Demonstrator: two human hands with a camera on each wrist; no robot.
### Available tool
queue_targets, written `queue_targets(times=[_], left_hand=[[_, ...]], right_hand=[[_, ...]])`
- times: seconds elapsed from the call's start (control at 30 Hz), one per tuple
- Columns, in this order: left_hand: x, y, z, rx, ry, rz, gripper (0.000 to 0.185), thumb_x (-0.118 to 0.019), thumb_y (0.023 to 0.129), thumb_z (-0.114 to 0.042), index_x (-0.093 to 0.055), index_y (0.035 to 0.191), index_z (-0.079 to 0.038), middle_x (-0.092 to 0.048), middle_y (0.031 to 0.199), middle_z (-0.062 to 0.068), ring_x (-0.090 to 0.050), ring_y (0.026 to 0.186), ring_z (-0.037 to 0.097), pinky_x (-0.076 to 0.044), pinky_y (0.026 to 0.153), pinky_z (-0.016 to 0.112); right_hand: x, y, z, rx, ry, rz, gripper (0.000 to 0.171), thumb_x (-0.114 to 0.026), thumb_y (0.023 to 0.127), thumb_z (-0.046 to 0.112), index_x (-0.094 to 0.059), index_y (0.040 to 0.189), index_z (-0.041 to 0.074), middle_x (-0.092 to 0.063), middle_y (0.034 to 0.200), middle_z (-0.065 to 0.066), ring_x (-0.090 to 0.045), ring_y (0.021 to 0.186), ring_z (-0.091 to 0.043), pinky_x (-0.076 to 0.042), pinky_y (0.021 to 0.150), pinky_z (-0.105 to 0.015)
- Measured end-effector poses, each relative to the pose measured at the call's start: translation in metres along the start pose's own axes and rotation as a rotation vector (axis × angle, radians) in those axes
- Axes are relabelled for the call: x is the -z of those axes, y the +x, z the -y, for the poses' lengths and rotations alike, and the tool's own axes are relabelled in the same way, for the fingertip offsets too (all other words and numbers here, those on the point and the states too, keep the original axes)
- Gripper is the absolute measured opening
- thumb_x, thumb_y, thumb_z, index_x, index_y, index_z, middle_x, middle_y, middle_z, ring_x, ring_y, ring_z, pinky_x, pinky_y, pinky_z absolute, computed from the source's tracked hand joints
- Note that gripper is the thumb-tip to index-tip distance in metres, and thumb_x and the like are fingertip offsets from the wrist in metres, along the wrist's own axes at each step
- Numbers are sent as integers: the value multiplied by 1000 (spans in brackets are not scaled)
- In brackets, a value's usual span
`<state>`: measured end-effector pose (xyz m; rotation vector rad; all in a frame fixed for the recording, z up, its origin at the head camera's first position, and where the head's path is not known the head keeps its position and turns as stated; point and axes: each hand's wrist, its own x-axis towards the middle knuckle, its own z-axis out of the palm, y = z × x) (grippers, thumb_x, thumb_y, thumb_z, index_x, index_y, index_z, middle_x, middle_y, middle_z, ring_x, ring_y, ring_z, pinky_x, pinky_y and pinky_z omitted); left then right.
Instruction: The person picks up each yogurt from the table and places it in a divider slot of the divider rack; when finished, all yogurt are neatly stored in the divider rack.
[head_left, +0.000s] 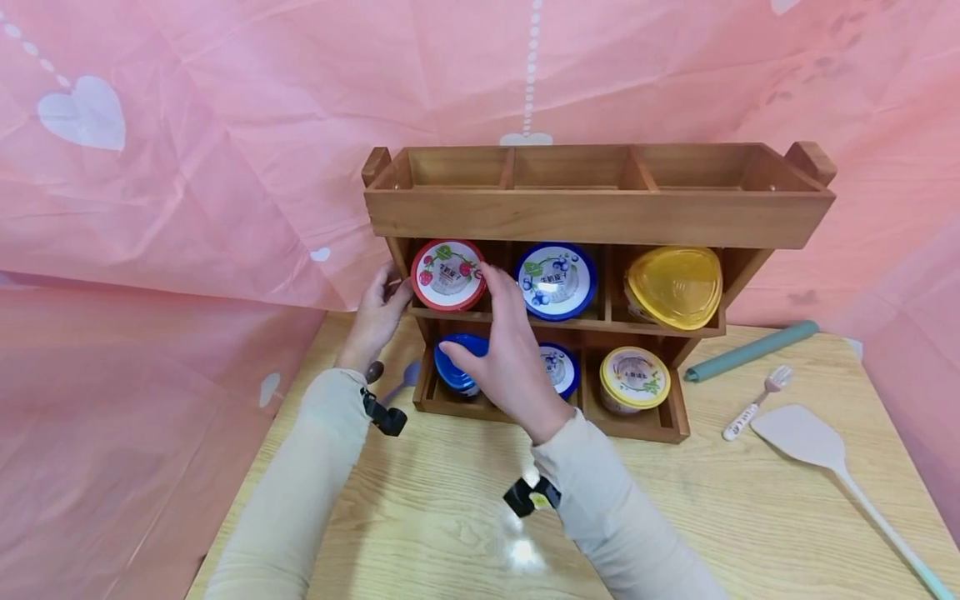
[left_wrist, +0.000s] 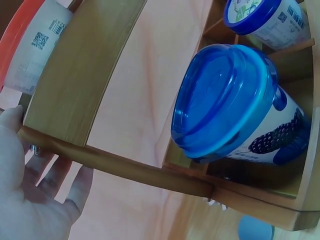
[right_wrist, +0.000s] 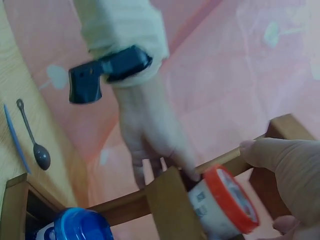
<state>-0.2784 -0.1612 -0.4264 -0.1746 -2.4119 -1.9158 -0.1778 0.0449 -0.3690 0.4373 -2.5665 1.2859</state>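
A wooden rack [head_left: 585, 218] stands on the table, with lidded tubs in its two lower tiers. My left hand [head_left: 375, 321] holds the rack's left side at the middle tier; in the left wrist view its fingers [left_wrist: 75, 192] pass behind the side rail [left_wrist: 125, 170]. Close by sits a red-lidded tub [head_left: 448, 277], tilted forward in the left middle compartment. My right hand [head_left: 513, 362] hovers before the rack, index finger extended at that tub's right edge and thumb apart. Behind it, a blue-lidded cup [head_left: 456, 379] in the bottom tier is partly hidden.
Blue-lidded [head_left: 555, 282] and yellow-lidded tubs [head_left: 675, 287] occupy the other middle compartments. Below are another blue-lidded tub [head_left: 558, 369] and a yellow-lidded one [head_left: 634, 379]. Right of the rack lie a teal roll [head_left: 752, 352], a fork [head_left: 757, 402] and a spatula [head_left: 802, 435]; spoons [right_wrist: 41, 156] lie left.
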Motion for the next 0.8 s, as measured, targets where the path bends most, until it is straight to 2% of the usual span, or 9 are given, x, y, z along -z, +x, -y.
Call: queue_targets(times=[0.1,0.23,0.27,0.33,0.47,0.6,0.7,0.8], left_hand=[[-2,-4,-9,0,-16,19,47,-47,104,-20,-38,149,-9,-44,148,16,-43,137,31,-39,114,44],[-5,-7,-10,6,-21,36,52,-45,105,-22,-31,154,-12,-41,151,15,-42,139,30,-37,115,44],[-5,-9,-10,8,-28,43,53,-45,105,-22,-29,155,-12,-40,153,15,-42,139,30,-38,114,46],[-4,-12,1,8,-24,56,55,-45,106,-27,-26,156,-17,-39,154,11,-43,139,27,-41,112,47],[-1,-35,12,6,-64,81,57,-44,106,-28,-23,158,-20,-36,157,9,-41,141,26,-42,109,52],[-3,-66,22,-6,-71,97,56,-43,106,-29,-23,157,-21,-37,157,8,-42,140,27,-45,107,47],[-14,-86,22,-42,-59,157,53,-43,106,-27,-26,156,-22,-38,156,11,-44,139,31,-48,104,44],[-30,-104,19,-88,-54,245,52,-43,106,-23,-27,156,-22,-40,155,13,-45,138,34,-49,103,44]], right_hand=[[12,-15,0,-14,43,6,91,-79,85,30,-23,155,15,-25,160,-7,-32,146,-25,-41,112,-45],[25,-33,-7,-23,83,-19,84,-77,86,28,-28,153,17,-30,158,-5,-39,141,-25,-45,109,-42],[27,-36,-10,-22,93,-30,83,-78,86,27,-30,153,17,-32,157,-5,-41,139,-24,-45,109,-42],[31,-44,-15,-30,108,-51,80,-78,86,24,-33,152,17,-35,155,-4,-42,138,-23,-45,108,-42],[38,-60,-29,-61,121,-71,74,-76,87,22,-38,149,15,-41,150,-4,-44,136,-20,-47,107,-42],[44,-76,-45,-105,96,-50,67,-72,91,24,-39,148,13,-45,149,-6,-46,136,-22,-46,107,-43],[47,-87,-58,-149,68,-26,63,-68,94,28,-40,148,12,-46,150,-7,-46,137,-25,-44,108,-46],[49,-97,-71,-177,42,-1,60,-64,97,30,-40,148,12,-45,151,-10,-46,136,-29,-42,109,-50]])
